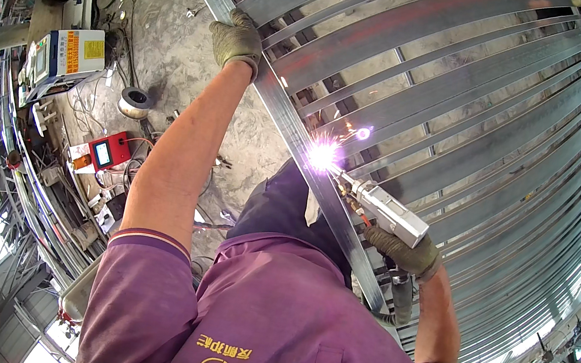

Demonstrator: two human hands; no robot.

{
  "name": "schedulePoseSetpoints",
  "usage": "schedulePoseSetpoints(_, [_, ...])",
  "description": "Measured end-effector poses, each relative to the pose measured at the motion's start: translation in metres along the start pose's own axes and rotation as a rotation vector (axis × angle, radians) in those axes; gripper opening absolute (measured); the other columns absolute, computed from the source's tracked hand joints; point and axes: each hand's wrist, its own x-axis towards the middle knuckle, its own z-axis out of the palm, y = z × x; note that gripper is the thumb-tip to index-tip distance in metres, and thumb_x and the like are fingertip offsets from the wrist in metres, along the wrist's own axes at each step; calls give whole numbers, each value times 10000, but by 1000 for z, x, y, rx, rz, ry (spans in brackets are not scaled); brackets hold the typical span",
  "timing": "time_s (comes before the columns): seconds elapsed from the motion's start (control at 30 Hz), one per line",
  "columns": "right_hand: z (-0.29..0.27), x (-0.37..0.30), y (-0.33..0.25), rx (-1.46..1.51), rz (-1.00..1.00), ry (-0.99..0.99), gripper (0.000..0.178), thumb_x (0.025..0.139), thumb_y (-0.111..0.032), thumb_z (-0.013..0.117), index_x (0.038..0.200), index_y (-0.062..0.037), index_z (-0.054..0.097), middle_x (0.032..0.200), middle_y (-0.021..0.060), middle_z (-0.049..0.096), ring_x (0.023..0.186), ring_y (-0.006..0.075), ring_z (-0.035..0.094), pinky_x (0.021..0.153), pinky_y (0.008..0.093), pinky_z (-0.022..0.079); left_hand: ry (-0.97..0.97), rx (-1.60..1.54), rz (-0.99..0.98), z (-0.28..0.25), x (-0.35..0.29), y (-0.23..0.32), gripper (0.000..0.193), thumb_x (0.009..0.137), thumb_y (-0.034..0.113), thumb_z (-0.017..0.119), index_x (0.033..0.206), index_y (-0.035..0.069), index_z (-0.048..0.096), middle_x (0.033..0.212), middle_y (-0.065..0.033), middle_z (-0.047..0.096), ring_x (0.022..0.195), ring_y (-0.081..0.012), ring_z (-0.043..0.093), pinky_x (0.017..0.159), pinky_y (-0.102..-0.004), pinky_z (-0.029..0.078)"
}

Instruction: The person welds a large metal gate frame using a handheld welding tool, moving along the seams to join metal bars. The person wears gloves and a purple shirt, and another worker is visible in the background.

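Observation:
My right hand, in a greenish work glove, is closed around the grip of a pale grey handheld welding gun. A bright violet-white arc burns at the gun's tip, with orange sparks flying up and right. The tip meets a long galvanized metal rail, where slats join its side. Farther up the same rail, my gloved left hand is wrapped over it, its fingers partly hidden. Many flat grey metal slats run off to the right from the rail. Glare hides the weld spot.
On the left stand a red box with a lit screen, a white and blue machine and a wire spool. Loose cables cross the concrete floor. A hose hangs below my right hand.

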Motion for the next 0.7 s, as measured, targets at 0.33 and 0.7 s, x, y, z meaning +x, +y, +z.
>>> schedulePoseSetpoints(0.33, [0,-3,-2,-27,16,2,627,905,-268,909,1450,-81,662,1243,43,764,1089,112,658,948,306,560,1,-8,0,-2,-2,2,691,1050,533,485,1363,-80,530,1291,-352,673,1204,-514,660,1052,-554,507])
schedulePoseSetpoints(0.7, [0,-4,-4,-23,4,-18,629,918,-271,894,1464,-79,650,1256,54,758,1102,120,654,948,311,557,10,-10,2,-2,-2,2,678,1048,533,495,1360,-67,541,1291,-340,679,1203,-510,661,1040,-555,511])
